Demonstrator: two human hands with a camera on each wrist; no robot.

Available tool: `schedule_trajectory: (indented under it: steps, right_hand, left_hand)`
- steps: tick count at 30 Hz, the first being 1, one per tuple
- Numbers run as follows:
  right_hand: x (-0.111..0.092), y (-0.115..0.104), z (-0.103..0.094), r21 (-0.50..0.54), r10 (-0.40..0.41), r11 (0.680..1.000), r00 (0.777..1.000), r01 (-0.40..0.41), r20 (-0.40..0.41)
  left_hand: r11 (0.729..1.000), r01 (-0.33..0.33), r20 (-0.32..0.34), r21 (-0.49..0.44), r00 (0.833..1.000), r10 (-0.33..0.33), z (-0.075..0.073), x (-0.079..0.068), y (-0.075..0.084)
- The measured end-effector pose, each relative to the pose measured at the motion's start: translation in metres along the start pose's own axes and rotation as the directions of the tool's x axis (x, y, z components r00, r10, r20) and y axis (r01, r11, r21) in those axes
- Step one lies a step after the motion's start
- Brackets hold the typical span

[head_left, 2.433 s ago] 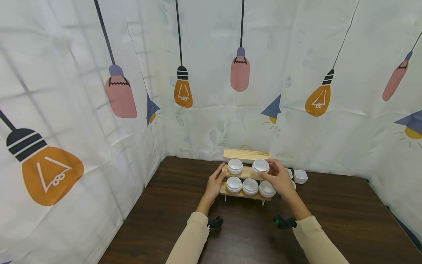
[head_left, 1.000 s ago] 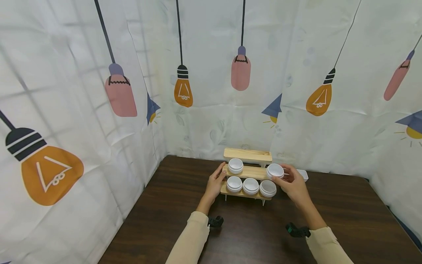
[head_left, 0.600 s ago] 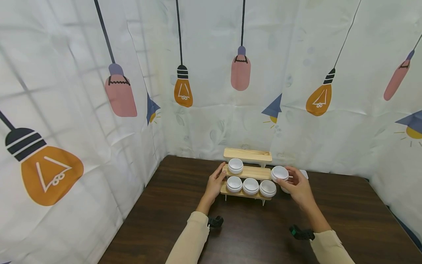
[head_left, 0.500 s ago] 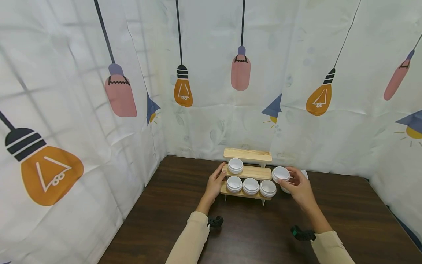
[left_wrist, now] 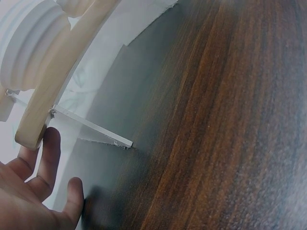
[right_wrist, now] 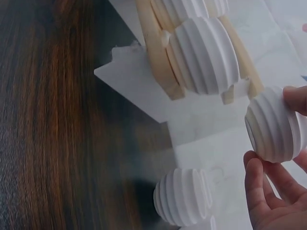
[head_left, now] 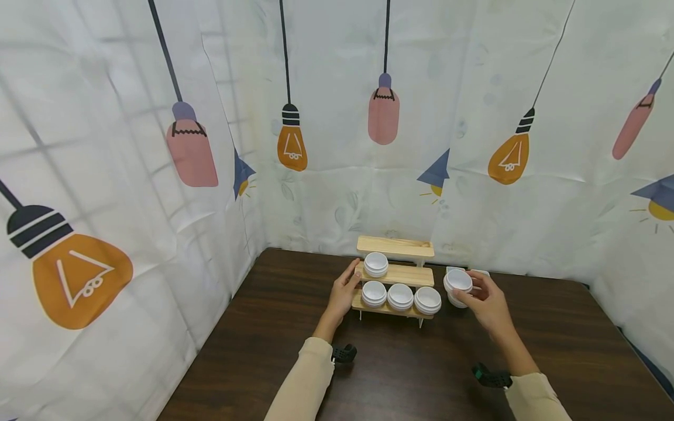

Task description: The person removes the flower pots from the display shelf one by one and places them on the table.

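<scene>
My left hand (head_left: 341, 294) grips the left end of the middle shelf of a wooden three-tier stand (head_left: 408, 275); in the left wrist view its fingertips meet the plank's end. Between thumb and fingers, my right hand (head_left: 491, 305) holds a white ribbed cup (head_left: 458, 280) right of the stand. The right wrist view shows this held cup (right_wrist: 272, 125) tilted and raised off the table, with another white ribbed cup (right_wrist: 181, 196) standing below. One cup (head_left: 376, 265) sits on the middle shelf. Three more, including the rightmost cup (head_left: 427, 300), line the lowest shelf.
White square dishes (head_left: 484, 273) stand behind the right hand, partly hidden. The top shelf (head_left: 395, 246) of the stand is bare. A dark wooden table (head_left: 400, 368) lies under everything, backed by a printed curtain (head_left: 337, 199).
My right hand has lifted the cup off the right of the middle shelf and carried it rightward, past the stand's end. The left hand keeps its place on the stand.
</scene>
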State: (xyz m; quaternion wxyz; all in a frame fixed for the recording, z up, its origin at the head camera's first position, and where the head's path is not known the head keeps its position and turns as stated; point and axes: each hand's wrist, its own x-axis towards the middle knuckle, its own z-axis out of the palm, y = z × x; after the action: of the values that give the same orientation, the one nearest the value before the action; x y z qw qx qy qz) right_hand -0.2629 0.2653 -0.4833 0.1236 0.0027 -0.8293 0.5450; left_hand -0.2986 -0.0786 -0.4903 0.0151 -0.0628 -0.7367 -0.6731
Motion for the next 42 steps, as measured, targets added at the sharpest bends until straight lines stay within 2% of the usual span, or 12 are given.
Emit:
schedule_trajectory:
  steps: [6, 15, 42]
  right_hand:
    - [0.002, 0.010, -0.005, -0.029, 0.004, 1.000, 1.000, -0.005, -0.022]
    - [-0.005, 0.012, -0.011, -0.036, -0.017, 0.999, 0.999, 0.015, -0.043]
    - [-0.012, 0.030, -0.030, -0.037, 0.057, 0.997, 0.993, -0.061, -0.100]
  left_hand:
    - [1.000, 0.000, 0.005, 0.007, 1.000, 0.000, 0.000, 0.001, -0.001]
    - [1.000, 0.001, -0.002, 0.013, 1.000, -0.001, 0.000, 0.001, -0.001]
    - [1.000, 0.008, 0.005, 0.006, 1.000, -0.008, -0.001, 0.004, -0.004]
